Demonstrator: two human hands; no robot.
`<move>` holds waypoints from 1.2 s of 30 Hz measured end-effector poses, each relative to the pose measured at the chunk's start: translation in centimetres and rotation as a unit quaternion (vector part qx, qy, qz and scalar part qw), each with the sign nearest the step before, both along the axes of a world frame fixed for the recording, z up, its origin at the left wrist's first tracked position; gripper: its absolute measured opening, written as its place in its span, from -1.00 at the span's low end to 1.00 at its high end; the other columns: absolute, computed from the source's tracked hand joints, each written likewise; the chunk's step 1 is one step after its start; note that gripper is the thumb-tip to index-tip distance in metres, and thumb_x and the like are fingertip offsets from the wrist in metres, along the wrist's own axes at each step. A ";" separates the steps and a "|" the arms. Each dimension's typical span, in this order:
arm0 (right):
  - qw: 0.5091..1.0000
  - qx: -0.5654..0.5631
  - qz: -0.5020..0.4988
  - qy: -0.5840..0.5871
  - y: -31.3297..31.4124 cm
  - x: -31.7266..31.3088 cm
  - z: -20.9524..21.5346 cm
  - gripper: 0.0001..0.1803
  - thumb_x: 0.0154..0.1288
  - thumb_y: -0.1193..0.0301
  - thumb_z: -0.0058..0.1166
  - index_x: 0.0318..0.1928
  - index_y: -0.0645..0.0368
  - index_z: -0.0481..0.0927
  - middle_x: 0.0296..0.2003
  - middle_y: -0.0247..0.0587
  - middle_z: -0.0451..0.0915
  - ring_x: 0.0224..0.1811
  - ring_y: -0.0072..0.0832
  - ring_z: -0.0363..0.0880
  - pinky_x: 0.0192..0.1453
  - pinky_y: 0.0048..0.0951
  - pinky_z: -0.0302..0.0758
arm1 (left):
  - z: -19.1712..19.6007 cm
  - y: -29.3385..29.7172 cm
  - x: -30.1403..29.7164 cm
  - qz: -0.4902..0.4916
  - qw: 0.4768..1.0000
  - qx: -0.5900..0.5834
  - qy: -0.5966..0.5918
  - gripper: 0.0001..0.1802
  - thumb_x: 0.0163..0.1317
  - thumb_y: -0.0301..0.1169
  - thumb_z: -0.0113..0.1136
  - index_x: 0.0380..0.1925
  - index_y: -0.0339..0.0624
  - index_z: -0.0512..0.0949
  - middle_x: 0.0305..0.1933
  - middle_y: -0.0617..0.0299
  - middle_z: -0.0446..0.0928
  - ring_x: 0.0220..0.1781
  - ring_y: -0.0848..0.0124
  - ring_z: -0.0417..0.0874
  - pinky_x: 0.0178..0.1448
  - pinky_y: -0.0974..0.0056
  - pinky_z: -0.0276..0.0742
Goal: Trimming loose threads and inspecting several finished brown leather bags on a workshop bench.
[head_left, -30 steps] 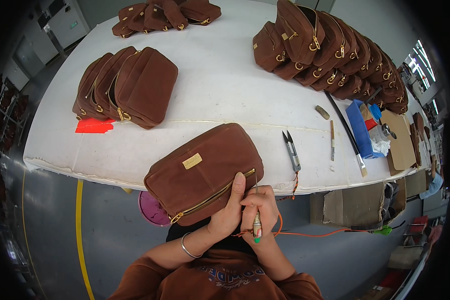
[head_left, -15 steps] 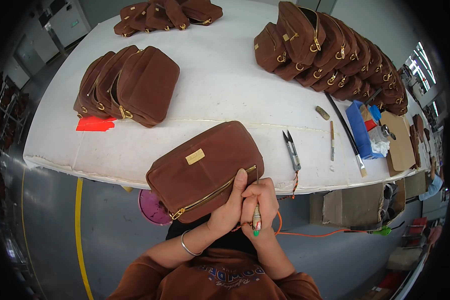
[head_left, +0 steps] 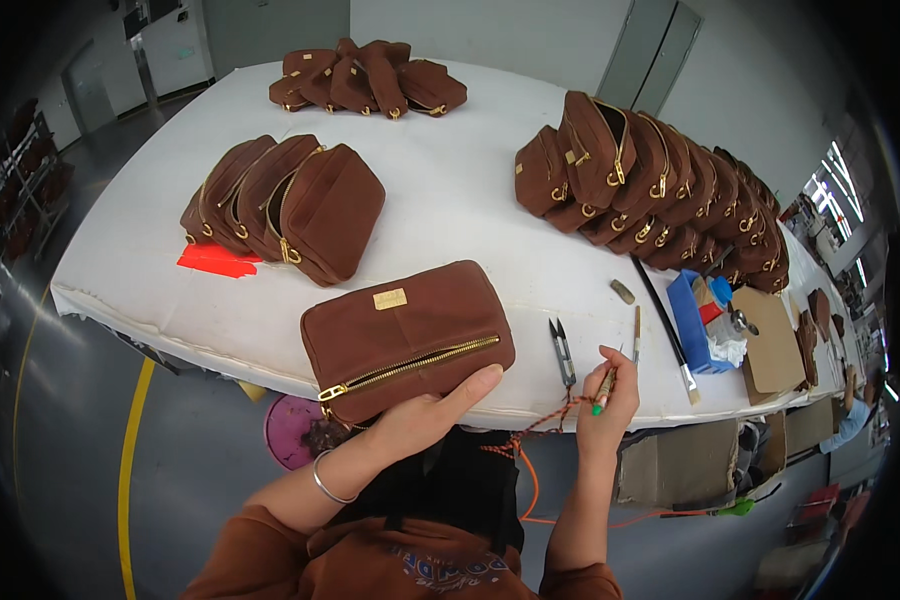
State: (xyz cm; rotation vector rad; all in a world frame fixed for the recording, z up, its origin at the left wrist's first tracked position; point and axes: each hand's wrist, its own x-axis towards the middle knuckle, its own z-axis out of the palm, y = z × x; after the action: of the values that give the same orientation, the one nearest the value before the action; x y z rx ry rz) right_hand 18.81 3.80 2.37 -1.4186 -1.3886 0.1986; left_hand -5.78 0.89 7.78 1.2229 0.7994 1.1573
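Note:
My left hand (head_left: 425, 420) holds the lower edge of a brown zippered pouch (head_left: 410, 325), its thumb along the front and its other fingers hidden underneath. The pouch has a small gold label near the top and a slanting brass zipper that looks closed. To the right of it, my right hand (head_left: 610, 395) is closed round a slim pen-like tool (head_left: 606, 388) with a pale patterned barrel and a green end; what kind it is I cannot tell. Thread snips (head_left: 562, 355) lie on the table just left of that hand, with a twisted red-and-black cord (head_left: 545, 425) trailing below.
On the white table (head_left: 450, 200) stand similar pouches: a group at left (head_left: 325, 215), one at the back (head_left: 355, 85) and a big stack at right (head_left: 660, 180). A long brush (head_left: 665, 325) and a blue bin (head_left: 692, 325) lie at right. A pink bucket (head_left: 285, 430) stands below.
My right hand has moved away from the pouch to the right, still gripping the pen-like tool. The pouch sits more level in my left hand. The whole view has shifted.

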 end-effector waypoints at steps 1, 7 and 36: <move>0.998 0.007 -0.017 -0.059 0.8 0.9 -0.8 -0.69 0.19 0.77 -0.08 -0.05 0.33 0.51 -0.36 -0.13 0.49 -0.47 -0.46 0.48 -0.37 -0.46 0.40 | 0.4 0.2 -0.3 0.005 1.000 0.007 -0.002 -0.50 0.42 -0.14 0.10 0.18 -0.31 0.43 0.22 0.25 0.46 0.24 0.50 0.43 0.34 0.36 0.33; 0.988 -0.067 -0.039 -0.135 2.6 2.2 -1.5 -0.39 0.03 0.82 -0.09 0.18 0.33 0.41 -0.11 0.05 0.47 -0.07 -0.09 0.48 0.05 -0.21 0.44 | 1.2 1.8 -2.2 -0.045 0.983 -0.014 -0.178 -0.60 0.36 -0.38 0.19 0.15 -0.27 0.48 0.16 0.23 0.52 0.13 0.49 0.52 0.25 0.33 0.42; 0.796 -0.208 0.408 0.396 -3.7 -4.3 1.1 0.00 -0.14 0.51 0.53 0.34 0.32 0.23 0.18 -0.11 0.46 0.24 -0.36 0.44 0.31 -0.31 0.38 | -4.5 -2.3 -3.3 -0.158 0.980 0.017 -0.118 -0.44 0.29 -0.47 0.25 0.26 -0.32 0.33 0.21 0.26 0.46 0.21 0.55 0.42 0.29 0.34 0.34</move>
State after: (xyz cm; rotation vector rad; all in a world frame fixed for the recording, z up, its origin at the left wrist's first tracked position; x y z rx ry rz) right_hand 14.50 0.15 3.44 -0.7641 -1.1518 1.5583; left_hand -9.12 -1.44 3.27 1.1650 0.3919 1.0311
